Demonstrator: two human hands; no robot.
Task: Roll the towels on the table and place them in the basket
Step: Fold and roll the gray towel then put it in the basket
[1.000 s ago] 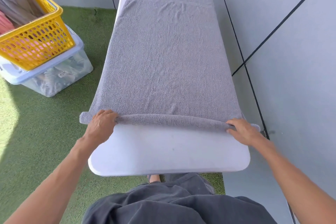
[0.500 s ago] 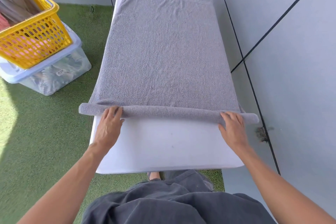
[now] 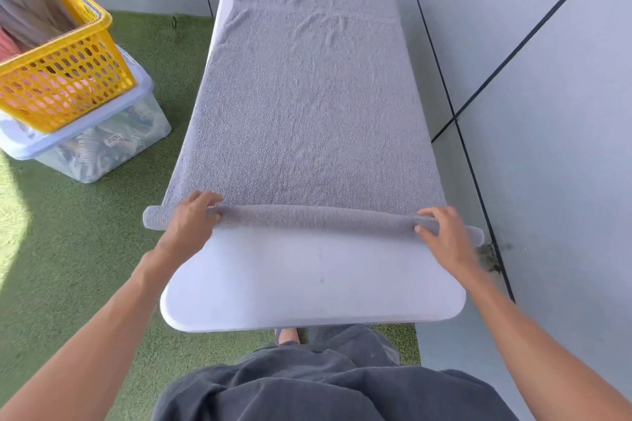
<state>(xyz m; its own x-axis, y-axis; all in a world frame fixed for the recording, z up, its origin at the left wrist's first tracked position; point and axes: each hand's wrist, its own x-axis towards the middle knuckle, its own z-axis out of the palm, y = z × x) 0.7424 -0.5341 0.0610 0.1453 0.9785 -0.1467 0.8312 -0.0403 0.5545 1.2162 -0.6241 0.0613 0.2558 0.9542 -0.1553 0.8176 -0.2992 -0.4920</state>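
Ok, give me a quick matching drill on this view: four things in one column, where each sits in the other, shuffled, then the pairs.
Things:
1. grey towel
2. yellow basket
3. left hand
4. right hand

Places:
A. on the roll's end nearer the wall
B. spread along the white table, near edge rolled up
C. on the roll's end nearer the grass
D. on top of a clear plastic bin, on the grass

Pairs: 1-B, 2-D, 3-C, 4-A
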